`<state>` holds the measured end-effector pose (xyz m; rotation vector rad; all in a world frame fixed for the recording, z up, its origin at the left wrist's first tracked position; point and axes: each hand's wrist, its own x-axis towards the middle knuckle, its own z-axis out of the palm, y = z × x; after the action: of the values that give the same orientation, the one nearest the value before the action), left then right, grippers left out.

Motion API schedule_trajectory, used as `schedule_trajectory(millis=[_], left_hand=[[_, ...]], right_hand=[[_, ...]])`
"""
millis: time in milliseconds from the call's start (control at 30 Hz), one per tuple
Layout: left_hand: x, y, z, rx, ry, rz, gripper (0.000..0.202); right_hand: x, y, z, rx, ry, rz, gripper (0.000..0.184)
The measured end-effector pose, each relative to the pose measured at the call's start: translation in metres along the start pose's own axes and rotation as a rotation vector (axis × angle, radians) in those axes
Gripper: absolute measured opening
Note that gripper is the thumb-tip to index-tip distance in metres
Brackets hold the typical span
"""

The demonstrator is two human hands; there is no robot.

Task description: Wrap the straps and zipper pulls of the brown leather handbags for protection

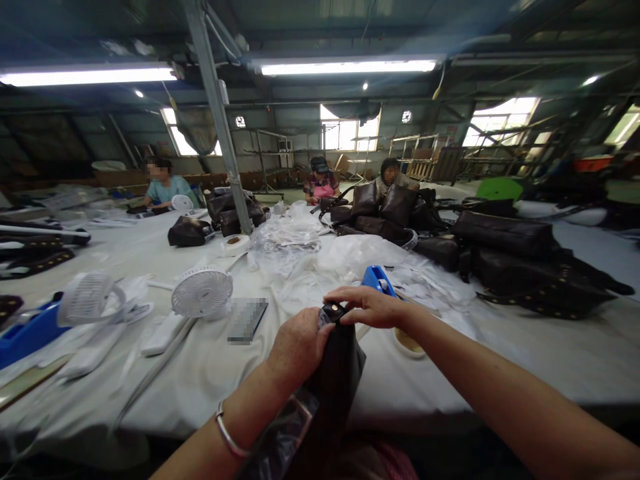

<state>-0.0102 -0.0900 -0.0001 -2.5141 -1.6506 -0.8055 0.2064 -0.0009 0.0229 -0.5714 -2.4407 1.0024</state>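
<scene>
- The left hand (297,347), a metal bangle (227,437) on its wrist, is closing in a fist round the upper part of a dark bag (335,380), which is standing upright at the near edge of the table (500,353), between the two forearms.
- A clear plastic sleeve (280,437) is wrapping the bag's lower part; whether anything is lying inside the bag cannot be told.
- The right hand (373,307) is reaching across the bag's top, its fingers lightly bent and lying together over the edge beside a small round stud (331,309); the thumb is hidden, so whether it is pinching cannot be told.
- A brown tape roll (407,341) is lying just beside the right wrist.
- A blue tape dispenser (376,277) is standing just behind the right hand, carrying a roll.
- Two white fans (201,291) are lying to the left, the farther one (87,297) near a second blue dispenser (25,333).
- A heap of clear plastic bags (320,257) is covering the table's middle, a white tape roll (235,245) lying beside it.
- Dark bags (510,247) are piling up along the right, closed.
- Three seated people (320,180) are working at the far end.
</scene>
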Motion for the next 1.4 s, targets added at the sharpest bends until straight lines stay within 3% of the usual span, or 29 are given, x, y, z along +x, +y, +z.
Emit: schedule_trajectory(millis=[167, 400, 567, 767, 900, 1033, 1200, 1400], left_hand=[[0.000, -0.002, -0.005, -0.030, -0.020, -0.013, 0.017], [0.002, -0.002, -0.007, -0.014, -0.027, -0.013, 0.023], [0.010, 0.001, -0.008, -0.002, -0.055, 0.010, 0.027], [0.013, 0.000, -0.007, -0.041, -0.048, -0.001, 0.025], [0.009, -0.002, -0.006, -0.061, -0.028, 0.003, 0.022], [0.006, -0.003, -0.007, -0.070, -0.016, 0.003, 0.019], [0.005, -0.003, -0.008, -0.050, 0.006, -0.008, 0.018], [0.012, 0.000, -0.009, -0.004, 0.016, -0.021, 0.021]], right_hand=[[0.011, 0.002, -0.004, 0.054, -0.005, -0.039, 0.043], [0.013, 0.001, 0.009, 0.087, 0.134, -0.117, 0.036], [0.015, -0.002, 0.014, 0.083, 0.150, -0.114, 0.036], [0.013, -0.003, 0.017, 0.080, 0.175, -0.061, 0.035], [0.006, 0.004, 0.019, 0.252, 0.149, 0.052, 0.048], [0.002, 0.008, 0.021, 0.402, 0.144, 0.143, 0.048], [0.006, 0.005, 0.024, 0.433, 0.217, 0.156, 0.045], [0.012, -0.001, 0.027, 0.433, 0.205, 0.124, 0.048]])
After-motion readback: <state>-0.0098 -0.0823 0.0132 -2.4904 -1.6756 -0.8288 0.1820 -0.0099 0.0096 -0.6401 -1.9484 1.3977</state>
